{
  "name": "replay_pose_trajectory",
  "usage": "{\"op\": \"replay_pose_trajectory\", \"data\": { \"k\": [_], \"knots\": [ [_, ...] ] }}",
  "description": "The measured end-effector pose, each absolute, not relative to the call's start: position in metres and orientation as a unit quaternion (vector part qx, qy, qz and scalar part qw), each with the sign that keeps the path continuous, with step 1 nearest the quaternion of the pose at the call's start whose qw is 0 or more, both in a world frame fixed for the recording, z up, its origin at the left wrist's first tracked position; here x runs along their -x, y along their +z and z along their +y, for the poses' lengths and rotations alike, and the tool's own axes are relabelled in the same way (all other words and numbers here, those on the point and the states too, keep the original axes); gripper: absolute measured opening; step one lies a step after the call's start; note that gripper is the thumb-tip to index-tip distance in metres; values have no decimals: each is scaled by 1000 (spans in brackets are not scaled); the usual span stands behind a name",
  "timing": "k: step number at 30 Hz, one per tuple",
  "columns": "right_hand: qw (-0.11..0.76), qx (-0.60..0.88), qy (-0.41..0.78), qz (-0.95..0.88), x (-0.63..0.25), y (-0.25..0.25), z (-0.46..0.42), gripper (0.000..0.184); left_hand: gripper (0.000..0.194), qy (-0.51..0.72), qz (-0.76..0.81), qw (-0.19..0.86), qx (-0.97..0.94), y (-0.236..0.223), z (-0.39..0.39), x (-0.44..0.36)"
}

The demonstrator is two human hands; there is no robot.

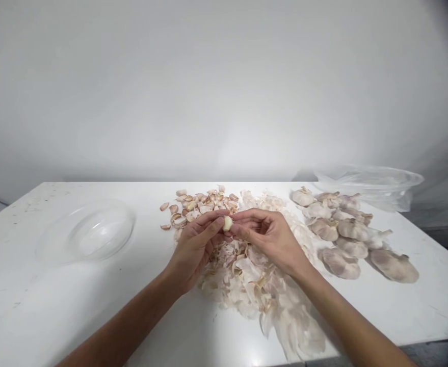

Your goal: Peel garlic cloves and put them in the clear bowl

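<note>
A pale garlic clove (228, 223) is pinched between the fingertips of both hands, above the middle of the table. My left hand (198, 243) grips it from the left with thumb and fingers closed. From the other side my right hand (271, 235) closes its thumb and fingertips on it. Its visible surface is smooth and creamy white. Just behind the hands lies a pile of loose garlic cloves (193, 204) with pinkish skins. Under and in front of the hands spreads a heap of papery garlic skins (256, 285).
Several whole garlic bulbs (353, 229) are grouped on the right of the white table (151, 326). A clear plastic bag (376, 186) lies behind them at the back right edge. On the left stands a clear glass bowl (126, 224). A pale wall (208, 92) rises behind the table.
</note>
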State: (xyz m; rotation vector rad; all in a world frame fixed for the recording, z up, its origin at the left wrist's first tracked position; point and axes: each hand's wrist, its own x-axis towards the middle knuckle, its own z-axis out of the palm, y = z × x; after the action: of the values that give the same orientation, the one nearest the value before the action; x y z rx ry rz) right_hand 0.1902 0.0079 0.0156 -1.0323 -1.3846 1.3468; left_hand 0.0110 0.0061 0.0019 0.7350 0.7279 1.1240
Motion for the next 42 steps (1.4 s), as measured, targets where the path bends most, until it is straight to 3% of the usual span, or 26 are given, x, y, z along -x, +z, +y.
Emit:
{"op": "replay_pose_trajectory", "data": {
  "k": [14, 20, 25, 29, 38, 42],
  "knots": [
    [425, 424, 554, -576, -195, 13, 8, 27, 31, 479, 367, 717, -349, -1, 2, -8],
    [469, 450, 358, -670, -192, 14, 7, 14, 31, 461, 381, 719, -353, 1, 2, -8],
    [428, 409, 253, -765, -196, 19, 8, 13, 27, 456, 404, 704, -365, 3, 3, -7],
    [415, 417, 210, -781, -195, 18, 8, 7, 35, 451, 403, 701, -378, 3, 2, -8],
    [441, 441, 480, -617, -193, 10, 8, 14, 41, 452, 422, 638, -458, 2, -1, -7],
    [454, 424, 523, -583, -199, 14, 14, 20, 38, 460, 457, 561, -515, 6, -4, -7]
  ]
}}
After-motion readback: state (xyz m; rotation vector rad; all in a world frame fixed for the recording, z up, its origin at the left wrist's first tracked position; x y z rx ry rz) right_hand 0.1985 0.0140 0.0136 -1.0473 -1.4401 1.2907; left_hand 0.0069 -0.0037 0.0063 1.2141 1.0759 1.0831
